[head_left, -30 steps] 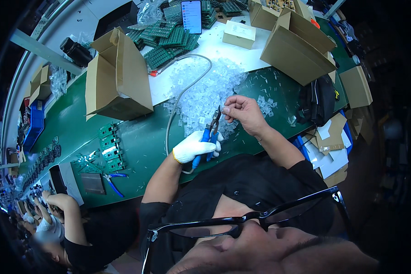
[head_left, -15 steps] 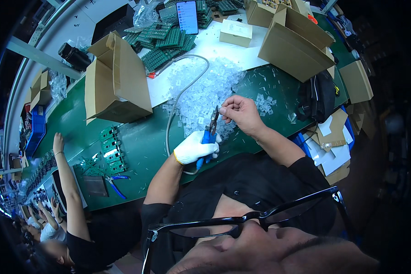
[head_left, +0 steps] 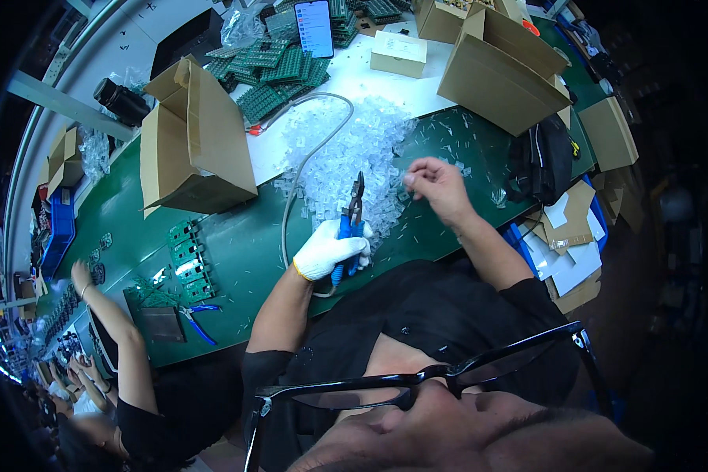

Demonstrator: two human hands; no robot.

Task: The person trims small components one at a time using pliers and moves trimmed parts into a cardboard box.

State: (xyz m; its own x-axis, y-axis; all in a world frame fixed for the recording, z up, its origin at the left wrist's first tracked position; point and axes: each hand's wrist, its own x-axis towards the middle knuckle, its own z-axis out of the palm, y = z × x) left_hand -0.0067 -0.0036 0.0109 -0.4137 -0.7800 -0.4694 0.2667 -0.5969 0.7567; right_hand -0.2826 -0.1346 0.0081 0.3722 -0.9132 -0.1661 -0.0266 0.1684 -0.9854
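My left hand (head_left: 334, 249), in a white glove, is wrapped round blue-handled cutting pliers (head_left: 355, 206), whose dark jaws point away from me. The jaws hang over the near part of a big heap of small clear plastic pieces (head_left: 346, 145). A grey cable (head_left: 286, 228) loops past the heap and ends near the handles. Bare, my right hand (head_left: 442, 191) is right of the pliers, at the heap's right edge, apart from the jaws. Its thumb and forefinger are pinched together. Whatever sits between them is too small to make out.
Open cardboard boxes stand left (head_left: 197, 141) and right (head_left: 499, 75) of the heap. Green circuit boards (head_left: 283, 67), a phone (head_left: 314, 30) and a small box (head_left: 399, 53) lie behind. More boards (head_left: 189, 259) and other pliers (head_left: 198, 322) are left, near a co-worker's arm (head_left: 118, 322).
My right hand has moved right, away from the plier jaws. The pliers in my left hand have shifted slightly left and nearer. The co-worker's hand has moved left and nearer.
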